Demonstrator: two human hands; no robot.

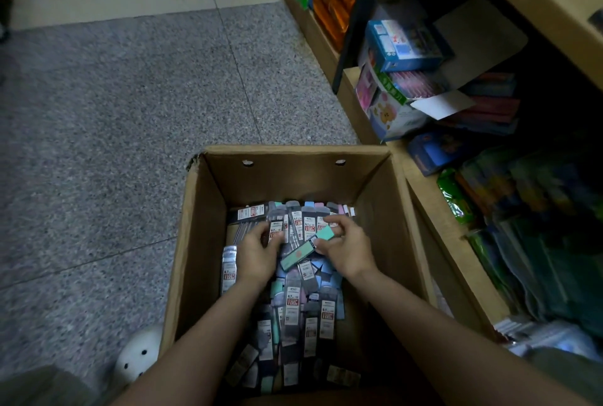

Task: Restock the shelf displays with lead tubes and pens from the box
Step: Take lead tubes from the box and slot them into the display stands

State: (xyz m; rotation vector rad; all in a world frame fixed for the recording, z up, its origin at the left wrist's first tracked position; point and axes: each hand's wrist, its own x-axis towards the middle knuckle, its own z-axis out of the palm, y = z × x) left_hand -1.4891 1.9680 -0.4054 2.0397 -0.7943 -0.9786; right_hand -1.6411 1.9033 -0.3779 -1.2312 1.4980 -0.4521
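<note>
Two bare forearms are seen, with no sleeve reaching into view on either one. No watch, bracelet or ring can be made out on the left hand [256, 255] or the right hand [350, 250], and no gloves are worn. At the lower left a white clog-style shoe [138, 355] with round ventilation holes in its upper is worn. Dull grey-green fabric, apparently trousers [42, 386], is seen just beside it at the bottom left corner, and similar fabric shows at the bottom right corner.
</note>
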